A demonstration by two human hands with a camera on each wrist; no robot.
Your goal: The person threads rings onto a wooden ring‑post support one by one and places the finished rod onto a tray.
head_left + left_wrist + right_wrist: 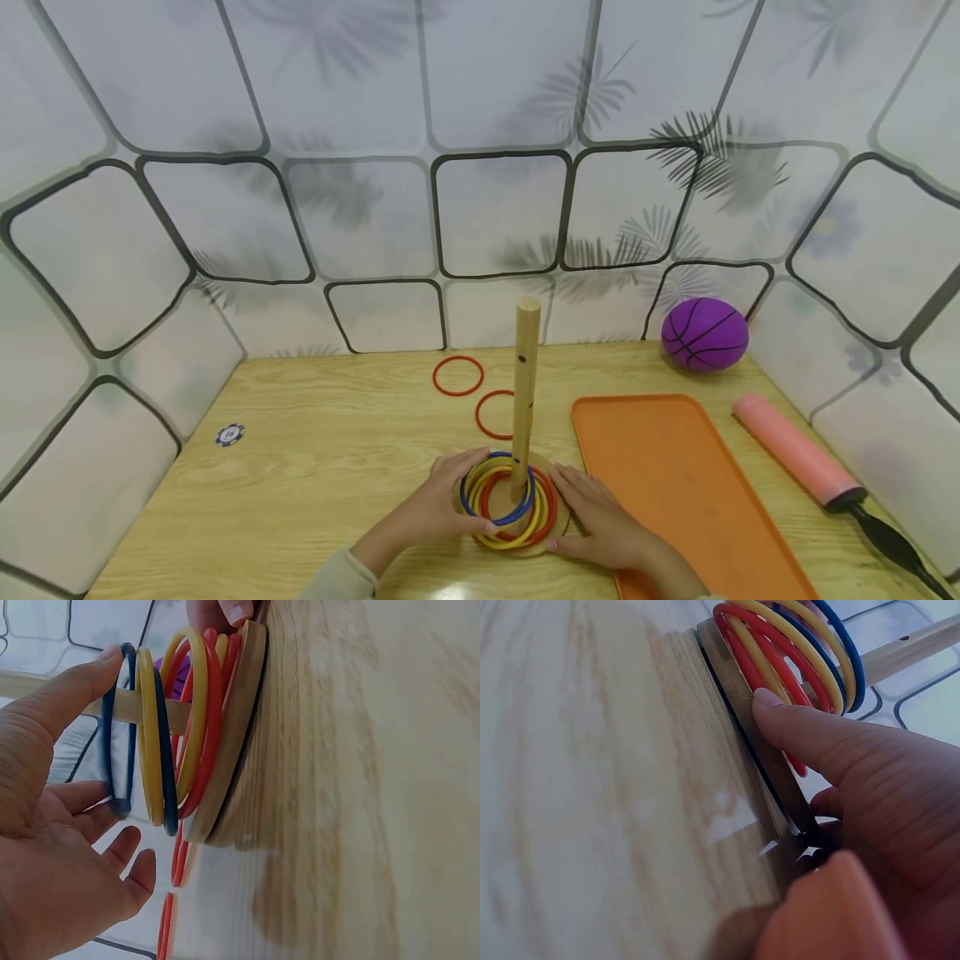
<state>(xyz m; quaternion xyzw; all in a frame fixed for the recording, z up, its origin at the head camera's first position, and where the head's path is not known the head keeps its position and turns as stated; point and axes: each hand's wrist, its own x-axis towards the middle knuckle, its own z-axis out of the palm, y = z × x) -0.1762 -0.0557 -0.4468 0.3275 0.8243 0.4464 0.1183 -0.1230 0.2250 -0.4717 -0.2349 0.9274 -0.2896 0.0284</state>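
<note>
A round wooden base (545,462) carries an upright wooden post (525,367) with several plastic rings stacked around its foot. Red rings (214,731) and yellow rings (150,750) lie low, with a blue ring (168,791) among them. My left hand (438,500) pinches the uppermost blue ring (121,807) between thumb and fingers. In the left wrist view this ring stands slightly apart from the stack, around the post. My right hand (611,529) holds the base's right edge, its thumb (795,720) on the rim; the other fingers are partly hidden.
Two red rings, one farther back (458,395) and one nearer (478,418), lie behind the post. An orange tray (667,475) is at the right, beside a pink hand pump (795,450). A purple ball (705,333) sits in the back right corner, a poker chip (229,434) far left.
</note>
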